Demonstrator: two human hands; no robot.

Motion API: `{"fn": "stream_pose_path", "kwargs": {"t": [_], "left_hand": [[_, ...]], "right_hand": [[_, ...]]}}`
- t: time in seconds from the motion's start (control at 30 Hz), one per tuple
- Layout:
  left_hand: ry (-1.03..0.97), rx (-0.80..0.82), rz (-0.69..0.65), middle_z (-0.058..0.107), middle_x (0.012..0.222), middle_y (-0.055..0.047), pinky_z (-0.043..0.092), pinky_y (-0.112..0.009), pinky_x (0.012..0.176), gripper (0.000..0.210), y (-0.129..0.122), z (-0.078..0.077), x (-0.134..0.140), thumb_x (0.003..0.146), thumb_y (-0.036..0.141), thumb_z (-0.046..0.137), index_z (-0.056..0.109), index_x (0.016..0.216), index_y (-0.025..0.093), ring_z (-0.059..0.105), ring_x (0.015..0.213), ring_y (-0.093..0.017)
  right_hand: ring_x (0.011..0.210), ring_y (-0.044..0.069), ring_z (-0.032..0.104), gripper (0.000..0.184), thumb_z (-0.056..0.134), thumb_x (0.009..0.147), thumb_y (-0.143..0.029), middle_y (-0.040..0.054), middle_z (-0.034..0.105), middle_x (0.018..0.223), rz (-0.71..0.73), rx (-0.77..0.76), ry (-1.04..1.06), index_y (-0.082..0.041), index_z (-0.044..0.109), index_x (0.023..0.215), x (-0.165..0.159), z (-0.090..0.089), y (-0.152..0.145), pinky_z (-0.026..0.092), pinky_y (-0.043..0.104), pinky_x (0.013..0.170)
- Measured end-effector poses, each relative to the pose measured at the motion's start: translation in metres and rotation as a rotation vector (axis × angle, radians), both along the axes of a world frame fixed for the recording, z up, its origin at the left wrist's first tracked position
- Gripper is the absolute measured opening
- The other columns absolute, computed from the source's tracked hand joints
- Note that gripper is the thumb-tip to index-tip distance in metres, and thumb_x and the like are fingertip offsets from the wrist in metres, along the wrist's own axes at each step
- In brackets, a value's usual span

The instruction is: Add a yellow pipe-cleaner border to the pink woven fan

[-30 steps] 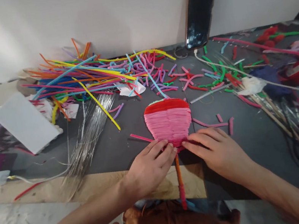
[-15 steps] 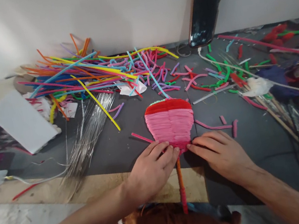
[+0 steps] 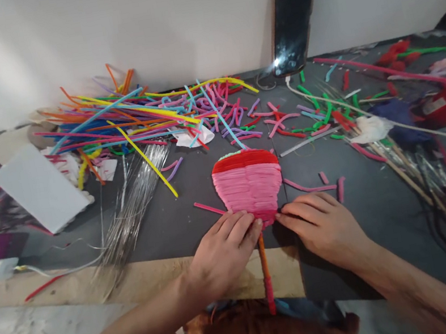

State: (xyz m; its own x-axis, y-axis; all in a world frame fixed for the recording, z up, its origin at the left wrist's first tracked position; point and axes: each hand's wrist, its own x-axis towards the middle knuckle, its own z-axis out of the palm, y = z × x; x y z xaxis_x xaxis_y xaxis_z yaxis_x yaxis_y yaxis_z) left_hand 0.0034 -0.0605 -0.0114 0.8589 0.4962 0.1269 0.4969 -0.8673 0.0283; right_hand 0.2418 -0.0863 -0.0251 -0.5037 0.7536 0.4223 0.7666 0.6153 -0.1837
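Observation:
A fan-shaped piece made of pipe cleaners [image 3: 247, 183] lies on the dark table top, pink with a red band across its top. Its orange stem [image 3: 264, 257], red-pink at the end, points toward my body. My left hand [image 3: 229, 249] rests over its lower left part, fingers together and gripping the narrow bottom. At the lower right edge, my right hand [image 3: 323, 224] has thumb and fingertips pinched together, touching the piece; what lies between them is too small to make out. A loose pink pipe cleaner [image 3: 209, 208] sticks out left of the piece.
A heap of coloured pipe cleaners [image 3: 123, 115] lies at the back left, near a bundle of thin wires [image 3: 130, 206] and a white box [image 3: 39, 188]. A phone [image 3: 295, 22] leans on the wall with a cable [image 3: 349, 101]. Scraps and sticks [image 3: 411, 168] lie right.
The whole view has shifted slightly, so the phone and table items appear lower and the right side further left. Both hands stay at the bottom of the pink piece with almost the same hold.

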Motion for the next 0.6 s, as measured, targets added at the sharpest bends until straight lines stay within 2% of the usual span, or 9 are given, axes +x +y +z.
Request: {"fn": "stream_pose_path", "kwargs": {"t": [0.13,0.2,0.4,0.6], "left_hand": [[0.009,0.004,-0.005,0.061,0.114,-0.01,0.046,-0.038,0.101,0.034,0.0,0.002,0.0,0.09,0.014,0.047,0.052,0.123,0.012,0.056,0.112,-0.022],[0.002,0.006,-0.007,0.062,0.114,-0.01,0.046,-0.037,0.102,0.033,0.0,0.002,-0.002,0.091,0.015,0.046,0.053,0.122,0.011,0.056,0.113,-0.023],[-0.038,0.006,-0.05,0.06,0.12,-0.014,0.044,-0.038,0.104,0.035,0.001,-0.004,-0.008,0.091,0.012,0.04,0.05,0.124,0.006,0.053,0.119,-0.025],[-0.046,-0.025,-0.043,0.061,0.118,-0.014,0.045,-0.037,0.103,0.034,0.001,-0.005,-0.01,0.09,0.011,0.041,0.052,0.121,0.006,0.054,0.118,-0.025]], "right_hand": [[0.094,0.022,0.053,0.035,0.05,0.084,-0.009,0.0082,0.068,0.103,-0.092,-0.041,-0.073,-0.018,0.065,0.114,-0.011,0.006,-0.004,0.038,0.039,0.084],[0.095,0.024,0.052,0.039,0.051,0.083,-0.01,0.0092,0.067,0.107,-0.086,-0.065,-0.14,-0.017,0.061,0.121,-0.018,0.009,-0.006,0.036,0.042,0.085],[0.09,0.021,0.052,0.032,0.054,0.082,-0.01,0.0055,0.069,0.101,-0.053,-0.052,-0.19,-0.02,0.066,0.111,-0.032,0.01,-0.009,0.033,0.042,0.087],[0.093,0.023,0.051,0.035,0.056,0.081,-0.01,0.0055,0.069,0.104,-0.078,-0.08,-0.217,-0.018,0.065,0.114,-0.03,0.009,-0.011,0.033,0.045,0.09]]}}
